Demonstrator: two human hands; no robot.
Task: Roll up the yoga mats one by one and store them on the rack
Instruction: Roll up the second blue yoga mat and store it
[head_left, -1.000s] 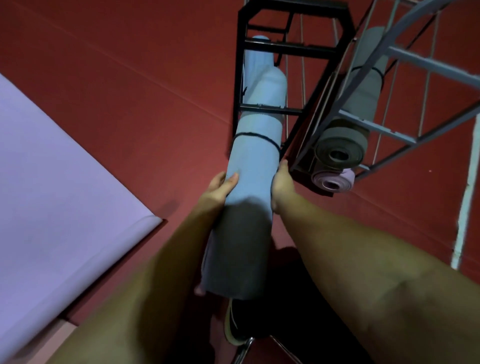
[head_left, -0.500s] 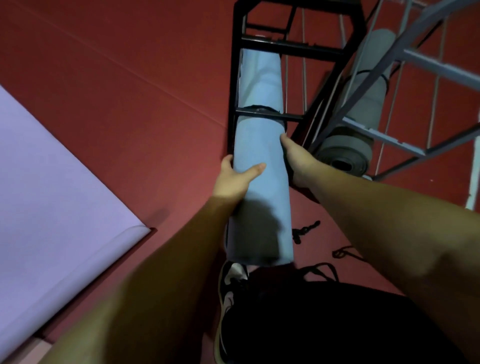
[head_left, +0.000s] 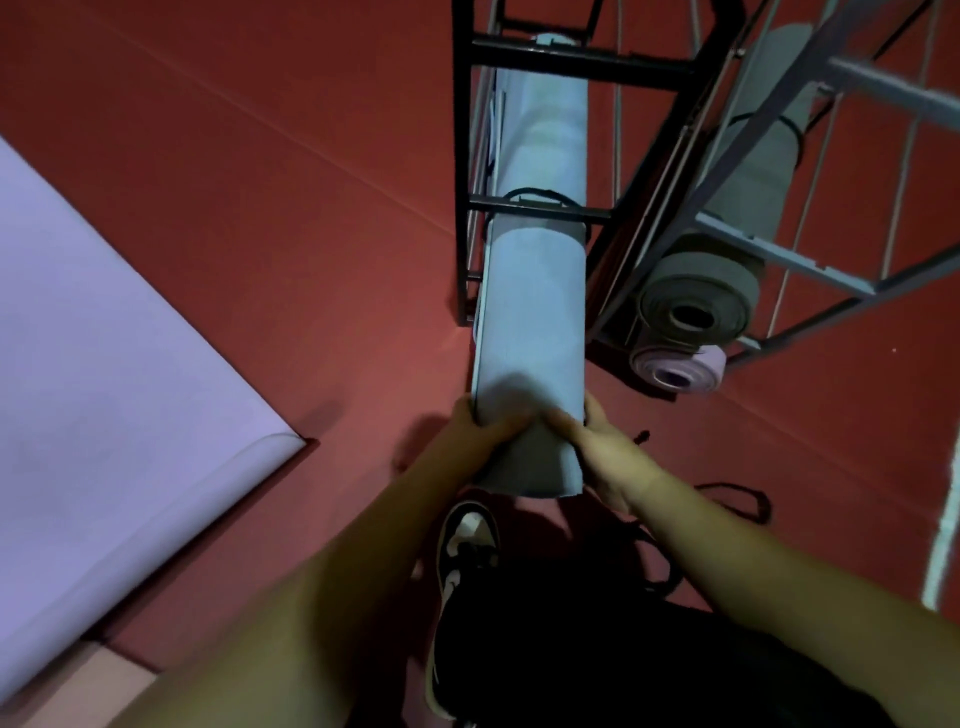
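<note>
At the centre of the frame a rolled blue mat (head_left: 530, 312) runs up into the black rack (head_left: 571, 54), its far part past the crossbars, a black strap (head_left: 540, 195) looped around it. The left hand (head_left: 475, 434) and right hand (head_left: 605, 449) grip its near end from either side, thumbs curled over the top. A lilac mat (head_left: 104, 338) lies flat at left.

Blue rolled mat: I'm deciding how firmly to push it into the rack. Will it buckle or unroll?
The blue rolled mat looks straight between both hands, so probably stiff enough. A black strap circles it, so unrolling seems unlikely.
</note>
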